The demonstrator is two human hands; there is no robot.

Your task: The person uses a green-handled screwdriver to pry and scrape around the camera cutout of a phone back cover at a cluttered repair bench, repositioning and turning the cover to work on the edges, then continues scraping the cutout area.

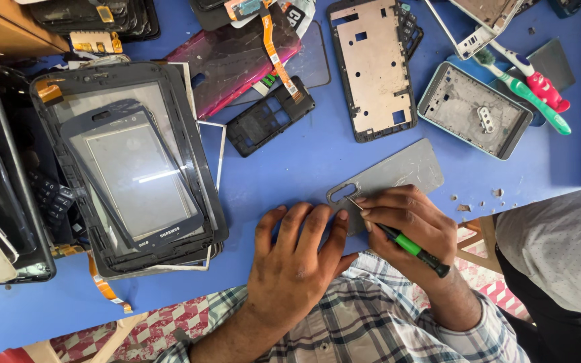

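A grey phone back cover (pixel 398 171) lies flat on the blue table (pixel 290 168), its camera cutout towards me. My right hand (pixel 408 222) grips a thin screwdriver with a green and black handle (pixel 411 247); its metal tip touches the cover next to the cutout. My left hand (pixel 297 259) rests palm down on the table edge, fingers spread, its fingertips touching the cover's near left corner.
A stack of black touch panels and frames (pixel 136 175) fills the left. Behind the cover lie a small black frame (pixel 270 121), a metal mid-frame (pixel 371 67), a phone housing (pixel 475 111), two toothbrushes (pixel 532 91) and a red panel (pixel 237 57). Another person's grey sleeve (pixel 559 249) is at right.
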